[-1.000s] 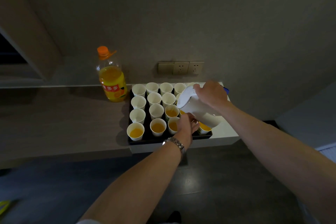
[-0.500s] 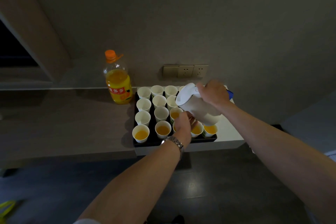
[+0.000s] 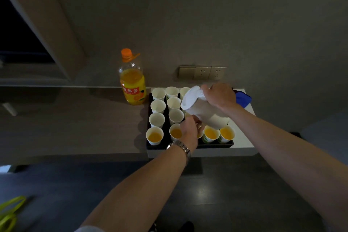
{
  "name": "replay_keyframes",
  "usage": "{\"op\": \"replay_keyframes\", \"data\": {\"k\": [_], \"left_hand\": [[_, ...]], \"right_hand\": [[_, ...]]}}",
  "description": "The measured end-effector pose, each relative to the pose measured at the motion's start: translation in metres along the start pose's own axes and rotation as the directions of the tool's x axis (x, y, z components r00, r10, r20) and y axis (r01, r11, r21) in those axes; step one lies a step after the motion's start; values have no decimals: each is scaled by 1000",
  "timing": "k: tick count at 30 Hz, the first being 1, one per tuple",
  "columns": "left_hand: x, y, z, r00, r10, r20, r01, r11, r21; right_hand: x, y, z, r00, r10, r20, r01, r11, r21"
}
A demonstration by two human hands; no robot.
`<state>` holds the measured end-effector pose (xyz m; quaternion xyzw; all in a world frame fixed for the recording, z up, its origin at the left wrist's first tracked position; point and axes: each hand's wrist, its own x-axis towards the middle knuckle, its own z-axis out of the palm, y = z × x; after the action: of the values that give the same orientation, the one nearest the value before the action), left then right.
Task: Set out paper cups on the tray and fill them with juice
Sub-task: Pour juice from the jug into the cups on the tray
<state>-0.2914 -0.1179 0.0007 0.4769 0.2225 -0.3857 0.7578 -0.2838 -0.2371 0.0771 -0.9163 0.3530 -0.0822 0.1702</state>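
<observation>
Tilting a white plastic jug (image 3: 205,111) with its lidded spout toward the left, the right hand (image 3: 220,96) has its fingers curled round the handle at the jug's upper side. Just below the spout, the left hand (image 3: 190,130), with a metal wristwatch (image 3: 178,146) on its wrist, reaches in over the near rows of a black rectangular tray (image 3: 188,147); its fingers curl at a cup that it mostly hides, and whether they actually grip that cup cannot be told. The white paper cups (image 3: 157,119) stand in rows on the tray. To the left of the left hand, two near-row cups hold orange juice (image 3: 154,136); to its right, under the jug's base, two more are filled. The cups beyond and left of the spout look empty. Further left, off the tray's far corner, a clear plastic bottle of orange juice (image 3: 132,81) with an orange cap stands upright on the grey counter (image 3: 75,118). Behind the right wrist lies a blue object (image 3: 243,98).
</observation>
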Motion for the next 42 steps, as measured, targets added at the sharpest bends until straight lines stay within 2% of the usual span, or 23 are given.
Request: {"op": "replay_keyframes", "data": {"k": [7,14,18,34,42], "left_hand": [[5,3,-11,998,-22,64,24,999,-41],[11,2,-13,994,-106,39,105,994,31],[13,0,-11,991,-131,40,131,991,16],[14,-7,-11,984,-151,94,147,988,47],[12,-4,-12,982,-142,126,138,990,42]], "right_hand": [[4,-15,14,1000,-12,-4,11,998,-58],[9,-21,24,1000,13,28,-9,990,-144],[10,-24,25,998,26,51,-15,978,-209],[12,-28,27,995,-15,95,44,950,-309],[16,-32,29,994,7,107,29,942,-333]]}}
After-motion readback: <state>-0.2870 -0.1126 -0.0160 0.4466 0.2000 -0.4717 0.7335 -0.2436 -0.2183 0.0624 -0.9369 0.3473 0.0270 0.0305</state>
